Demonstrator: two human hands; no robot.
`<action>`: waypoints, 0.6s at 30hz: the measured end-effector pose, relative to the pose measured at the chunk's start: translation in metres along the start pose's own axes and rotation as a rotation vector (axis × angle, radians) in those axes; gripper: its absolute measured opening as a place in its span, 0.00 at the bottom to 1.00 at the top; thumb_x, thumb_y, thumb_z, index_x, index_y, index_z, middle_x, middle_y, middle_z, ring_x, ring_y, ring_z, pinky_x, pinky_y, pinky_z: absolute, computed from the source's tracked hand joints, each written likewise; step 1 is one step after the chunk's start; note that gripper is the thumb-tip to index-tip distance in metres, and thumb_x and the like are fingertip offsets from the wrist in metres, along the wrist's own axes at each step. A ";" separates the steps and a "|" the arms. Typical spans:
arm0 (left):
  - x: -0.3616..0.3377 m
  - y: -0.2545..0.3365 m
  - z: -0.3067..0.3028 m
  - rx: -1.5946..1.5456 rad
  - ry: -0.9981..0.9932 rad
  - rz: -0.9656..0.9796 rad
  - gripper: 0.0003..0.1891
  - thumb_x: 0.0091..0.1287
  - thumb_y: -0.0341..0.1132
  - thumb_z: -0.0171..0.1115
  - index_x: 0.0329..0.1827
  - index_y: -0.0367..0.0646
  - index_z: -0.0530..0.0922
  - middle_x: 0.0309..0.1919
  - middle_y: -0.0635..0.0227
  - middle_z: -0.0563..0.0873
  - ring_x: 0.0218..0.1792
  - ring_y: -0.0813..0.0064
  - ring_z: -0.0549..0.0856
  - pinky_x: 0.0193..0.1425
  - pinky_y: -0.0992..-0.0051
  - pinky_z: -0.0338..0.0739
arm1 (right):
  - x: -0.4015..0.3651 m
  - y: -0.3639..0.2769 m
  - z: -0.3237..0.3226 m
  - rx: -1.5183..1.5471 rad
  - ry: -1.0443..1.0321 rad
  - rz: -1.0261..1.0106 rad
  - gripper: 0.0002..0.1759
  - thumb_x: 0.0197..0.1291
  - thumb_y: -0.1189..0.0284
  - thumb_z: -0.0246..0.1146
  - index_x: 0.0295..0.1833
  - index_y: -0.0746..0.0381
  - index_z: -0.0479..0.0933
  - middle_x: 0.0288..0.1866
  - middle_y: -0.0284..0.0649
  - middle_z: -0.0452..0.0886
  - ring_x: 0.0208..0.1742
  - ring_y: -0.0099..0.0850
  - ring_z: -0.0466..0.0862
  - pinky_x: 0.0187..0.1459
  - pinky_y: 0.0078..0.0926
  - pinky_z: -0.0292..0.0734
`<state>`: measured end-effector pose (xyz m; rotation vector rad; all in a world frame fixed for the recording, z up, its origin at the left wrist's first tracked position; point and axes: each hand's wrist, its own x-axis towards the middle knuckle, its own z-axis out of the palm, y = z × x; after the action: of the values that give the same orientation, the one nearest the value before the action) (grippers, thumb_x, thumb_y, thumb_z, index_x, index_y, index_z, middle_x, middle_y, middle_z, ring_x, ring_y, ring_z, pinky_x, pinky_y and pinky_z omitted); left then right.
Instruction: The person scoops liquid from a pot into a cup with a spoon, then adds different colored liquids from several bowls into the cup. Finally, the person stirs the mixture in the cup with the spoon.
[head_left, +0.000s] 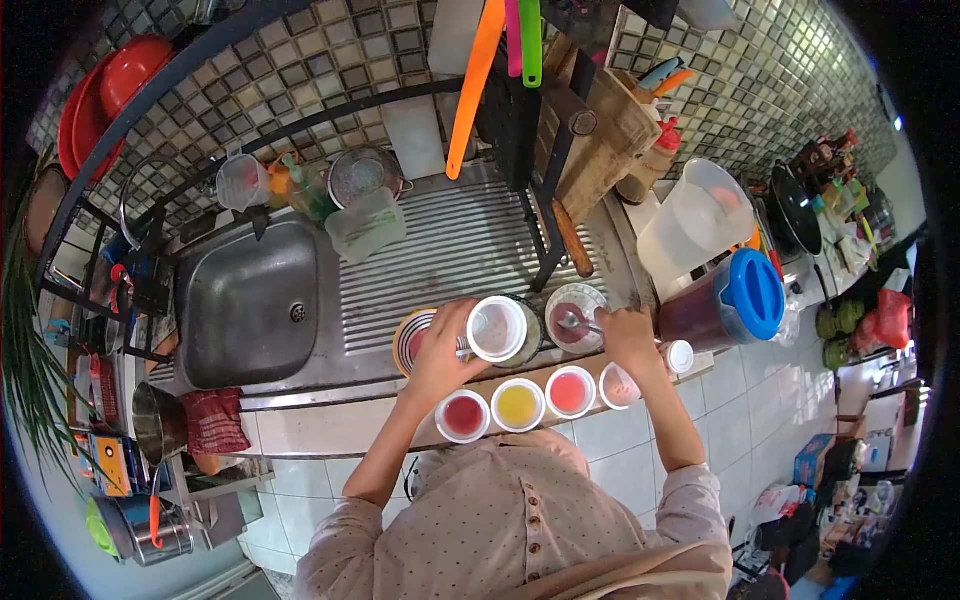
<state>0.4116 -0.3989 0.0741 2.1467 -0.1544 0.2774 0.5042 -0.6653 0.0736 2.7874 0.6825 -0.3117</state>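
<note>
My left hand (445, 345) is closed around a clear plastic cup (497, 330) with a white rim, held above the counter edge. My right hand (630, 338) grips a metal spoon (574, 321), its head inside a glass bowl (577, 296) with pinkish contents. Partly hidden behind my left hand is a striped bowl (404, 338) with something red in it. Along the counter's front edge stand white-rimmed cups: a dark red one (463, 415), a yellow one (518, 406), a pinkish-red one (570, 391) and a paler one (618, 387) near my right wrist.
A metal sink (250, 310) lies left, beside the ribbed drainboard (450, 240). On the right stand a large translucent container (693, 222) and a blue-lidded pitcher (722, 300). A black rack (540, 225) with cutting boards stands behind my hands. Orange utensils (473, 95) hang overhead.
</note>
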 end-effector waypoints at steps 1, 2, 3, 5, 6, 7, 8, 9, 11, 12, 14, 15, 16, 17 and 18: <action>0.000 -0.001 0.002 -0.008 0.012 0.004 0.36 0.42 0.33 0.72 0.57 0.39 0.67 0.53 0.55 0.73 0.55 0.53 0.72 0.58 0.63 0.68 | 0.000 -0.001 -0.002 -0.001 0.000 -0.002 0.14 0.51 0.74 0.56 0.45 0.53 0.76 0.33 0.39 0.82 0.40 0.35 0.83 0.51 0.46 0.66; -0.001 -0.002 0.003 -0.015 0.024 0.009 0.36 0.42 0.33 0.72 0.57 0.39 0.67 0.53 0.55 0.73 0.55 0.53 0.72 0.58 0.63 0.68 | -0.001 -0.001 -0.004 0.023 0.007 -0.001 0.13 0.50 0.75 0.57 0.44 0.53 0.76 0.32 0.39 0.82 0.39 0.35 0.83 0.51 0.46 0.67; -0.001 -0.001 0.003 -0.016 0.025 0.008 0.36 0.42 0.33 0.72 0.57 0.39 0.67 0.53 0.55 0.73 0.55 0.53 0.72 0.58 0.63 0.68 | -0.002 0.000 -0.005 0.047 0.012 0.000 0.13 0.49 0.76 0.57 0.43 0.54 0.77 0.31 0.39 0.82 0.38 0.35 0.83 0.52 0.46 0.67; -0.002 0.002 0.001 0.047 0.063 0.037 0.35 0.42 0.33 0.72 0.56 0.38 0.67 0.53 0.55 0.73 0.54 0.54 0.73 0.56 0.64 0.70 | -0.003 0.002 -0.005 0.025 0.054 -0.026 0.11 0.48 0.76 0.58 0.39 0.54 0.77 0.30 0.39 0.82 0.37 0.34 0.83 0.51 0.45 0.68; -0.003 0.004 0.000 0.047 0.067 0.033 0.35 0.42 0.33 0.72 0.56 0.38 0.67 0.53 0.55 0.73 0.54 0.54 0.73 0.56 0.64 0.70 | -0.004 0.002 -0.005 0.006 0.095 -0.051 0.09 0.47 0.76 0.58 0.36 0.55 0.78 0.30 0.40 0.82 0.35 0.34 0.83 0.50 0.44 0.69; -0.004 0.006 -0.002 0.047 0.086 0.029 0.35 0.42 0.33 0.72 0.56 0.38 0.68 0.52 0.55 0.73 0.54 0.56 0.73 0.54 0.65 0.71 | -0.003 0.003 -0.005 0.003 0.095 -0.056 0.09 0.47 0.76 0.58 0.36 0.55 0.78 0.30 0.40 0.82 0.35 0.34 0.83 0.50 0.44 0.69; -0.006 0.006 -0.003 0.048 0.106 0.026 0.35 0.42 0.32 0.72 0.56 0.38 0.68 0.52 0.55 0.73 0.53 0.57 0.74 0.52 0.66 0.73 | -0.003 0.004 -0.006 0.002 0.124 -0.075 0.07 0.46 0.76 0.58 0.33 0.55 0.78 0.29 0.40 0.82 0.35 0.34 0.83 0.49 0.44 0.69; -0.007 0.004 -0.005 0.116 0.135 0.071 0.34 0.43 0.32 0.72 0.56 0.37 0.68 0.51 0.55 0.74 0.51 0.58 0.75 0.48 0.68 0.75 | -0.002 0.004 -0.006 0.000 0.154 -0.094 0.06 0.45 0.76 0.58 0.31 0.56 0.78 0.29 0.40 0.82 0.34 0.34 0.83 0.48 0.43 0.70; -0.010 0.005 -0.008 0.108 0.165 0.062 0.34 0.43 0.32 0.72 0.56 0.37 0.68 0.51 0.55 0.74 0.51 0.57 0.75 0.48 0.68 0.75 | -0.003 0.005 -0.003 -0.011 0.204 -0.083 0.06 0.44 0.76 0.58 0.30 0.56 0.78 0.28 0.40 0.82 0.33 0.35 0.83 0.47 0.42 0.71; -0.013 0.006 -0.010 0.099 0.189 0.057 0.34 0.43 0.32 0.72 0.56 0.37 0.68 0.50 0.55 0.74 0.51 0.57 0.75 0.48 0.68 0.75 | -0.004 0.005 -0.001 -0.020 0.252 -0.067 0.05 0.44 0.76 0.58 0.29 0.56 0.78 0.28 0.39 0.81 0.32 0.35 0.83 0.46 0.41 0.72; -0.019 -0.003 -0.012 0.079 0.213 0.027 0.34 0.42 0.31 0.72 0.56 0.37 0.68 0.49 0.54 0.75 0.50 0.54 0.74 0.50 0.66 0.74 | -0.003 0.005 -0.002 -0.021 0.207 -0.054 0.06 0.44 0.76 0.58 0.30 0.56 0.78 0.28 0.39 0.81 0.33 0.35 0.83 0.44 0.41 0.72; -0.021 -0.010 -0.014 0.118 0.240 0.029 0.34 0.40 0.31 0.72 0.54 0.38 0.69 0.48 0.55 0.76 0.50 0.55 0.76 0.51 0.65 0.72 | -0.002 0.005 -0.002 -0.021 0.160 -0.040 0.07 0.45 0.75 0.58 0.32 0.56 0.78 0.27 0.39 0.81 0.33 0.36 0.83 0.42 0.40 0.73; -0.024 -0.015 -0.016 0.158 0.269 0.031 0.34 0.38 0.32 0.72 0.52 0.38 0.71 0.46 0.56 0.77 0.49 0.56 0.77 0.52 0.64 0.71 | -0.001 0.005 0.000 -0.021 0.163 -0.044 0.07 0.45 0.75 0.58 0.32 0.56 0.78 0.27 0.39 0.81 0.33 0.36 0.83 0.42 0.40 0.73; -0.026 -0.013 -0.020 0.162 0.274 0.029 0.34 0.38 0.32 0.72 0.52 0.38 0.71 0.46 0.56 0.77 0.49 0.56 0.77 0.52 0.64 0.71 | 0.001 0.005 0.002 0.002 0.155 -0.035 0.08 0.46 0.75 0.58 0.34 0.56 0.78 0.27 0.40 0.81 0.33 0.37 0.83 0.41 0.40 0.74; -0.029 -0.010 -0.025 0.116 0.252 -0.022 0.34 0.39 0.31 0.72 0.54 0.38 0.70 0.48 0.55 0.76 0.50 0.54 0.75 0.53 0.63 0.70 | 0.003 0.005 0.004 0.024 0.148 -0.027 0.09 0.46 0.75 0.58 0.35 0.56 0.78 0.28 0.40 0.81 0.33 0.38 0.83 0.39 0.39 0.74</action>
<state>0.3825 -0.3725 0.0725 2.2046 0.0318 0.5519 0.5086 -0.6693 0.0703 2.8478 0.7544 -0.1198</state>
